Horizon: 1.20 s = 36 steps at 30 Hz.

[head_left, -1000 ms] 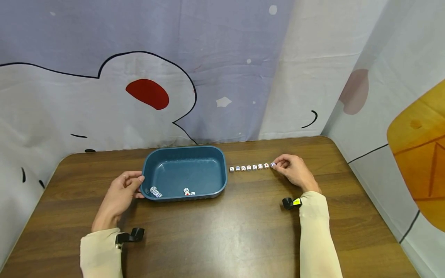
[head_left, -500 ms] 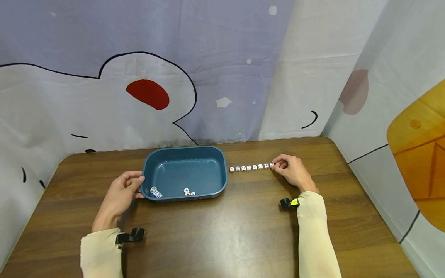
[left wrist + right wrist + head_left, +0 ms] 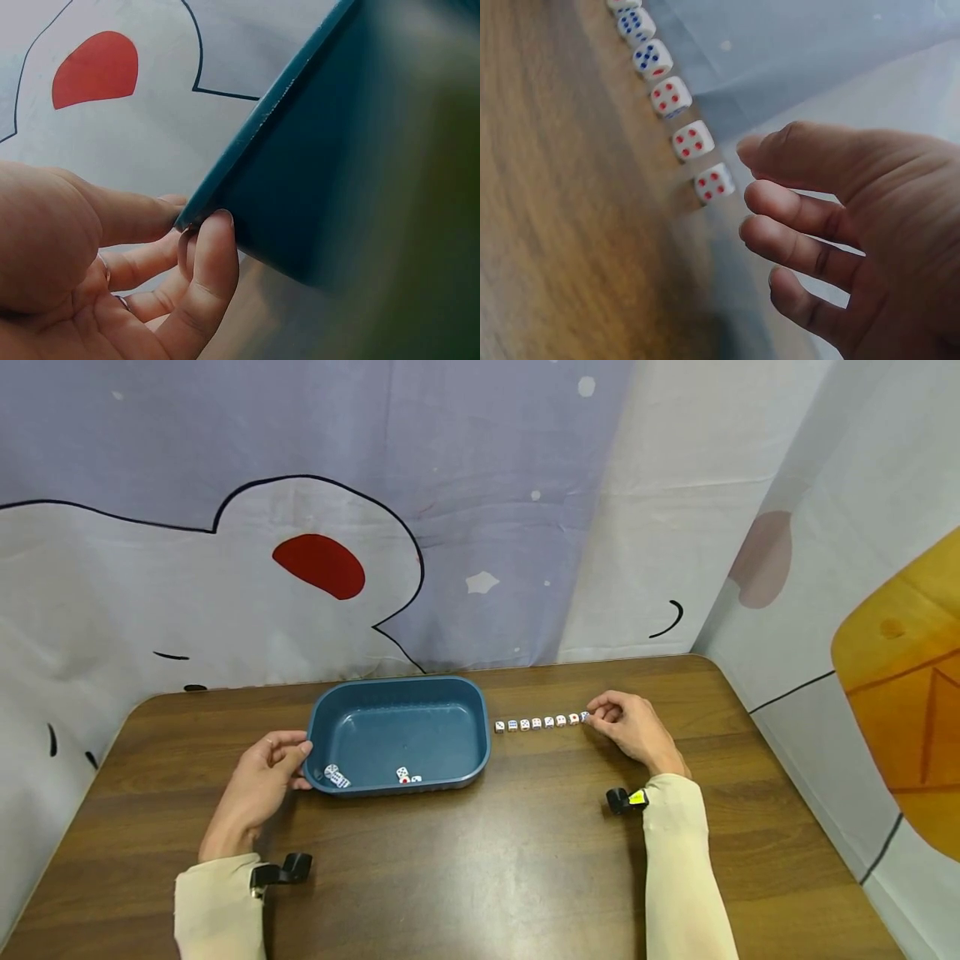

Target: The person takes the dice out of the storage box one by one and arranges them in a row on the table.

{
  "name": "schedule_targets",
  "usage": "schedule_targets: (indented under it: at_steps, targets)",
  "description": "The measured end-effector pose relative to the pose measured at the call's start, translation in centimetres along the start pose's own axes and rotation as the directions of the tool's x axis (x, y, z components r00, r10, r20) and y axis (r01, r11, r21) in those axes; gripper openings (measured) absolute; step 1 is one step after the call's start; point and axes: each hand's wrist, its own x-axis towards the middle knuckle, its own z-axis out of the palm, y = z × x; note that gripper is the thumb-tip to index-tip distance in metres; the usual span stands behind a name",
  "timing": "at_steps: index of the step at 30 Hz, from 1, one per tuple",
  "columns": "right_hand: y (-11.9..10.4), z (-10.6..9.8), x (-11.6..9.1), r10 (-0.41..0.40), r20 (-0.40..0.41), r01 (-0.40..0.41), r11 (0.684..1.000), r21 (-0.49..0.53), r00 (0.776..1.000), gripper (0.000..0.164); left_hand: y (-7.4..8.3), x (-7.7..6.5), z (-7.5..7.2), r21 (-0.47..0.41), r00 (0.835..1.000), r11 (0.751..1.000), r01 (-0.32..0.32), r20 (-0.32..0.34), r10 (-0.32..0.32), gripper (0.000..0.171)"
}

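Note:
A dark blue-green plastic tray sits at the back left of the table. My left hand pinches its left rim; the left wrist view shows thumb and fingers at the tray's edge. Several white dice lie in the tray along its near side. Right of it, a row of small white dice with red and blue pips runs across the wood. At the row's right end is my right hand. Its fingertips are close beside the end die, thumb and fingers apart, nothing seen between them.
The brown wooden table has its back edge against a printed cloth. Another cloth wall stands along the right side. Dark camera mounts sit on both wrists.
The end die has shifted slightly left, closer to the row, and my right hand with it. My left hand and the tray keep their places.

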Motion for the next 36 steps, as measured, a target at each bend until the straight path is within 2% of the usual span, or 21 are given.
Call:
schedule_targets:
  at_steps: [6,14,21,27,33,36]
  targets:
    - [-1.6,-0.4,0.0,-0.066,-0.024,0.066,0.998,0.014,0.998,0.013,0.0,0.2,0.1,0.005,1.000,1.000,-0.006,-0.008,0.006,0.047]
    - [-5.8,0.3,0.5,-0.169,-0.011,0.169,0.985,0.035,0.986,0.011,0.0,0.6,0.1,0.008,1.000,1.000,0.002,-0.012,-0.002,0.047]
    - [-9.2,2.0,1.2,-0.298,0.044,0.296,0.954,0.047,0.953,0.009,-0.1,0.9,0.2,0.026,1.000,1.000,0.001,-0.016,0.000,0.047]
    - [-11.9,3.1,1.9,-0.372,0.096,0.366,0.928,0.075,0.923,0.009,-0.1,1.2,0.2,0.009,1.000,1.000,-0.008,-0.007,0.008,0.048]
    - [-14.2,4.3,2.6,-0.430,0.155,0.423,0.903,0.080,0.889,0.012,-0.1,1.4,0.3,0.000,1.000,1.000,-0.004,-0.007,0.004,0.047]
    - [-15.1,5.0,2.7,-0.433,0.180,0.426,0.902,0.079,0.883,0.012,0.0,1.4,0.4,-0.002,1.000,1.000,-0.008,-0.007,0.008,0.046]
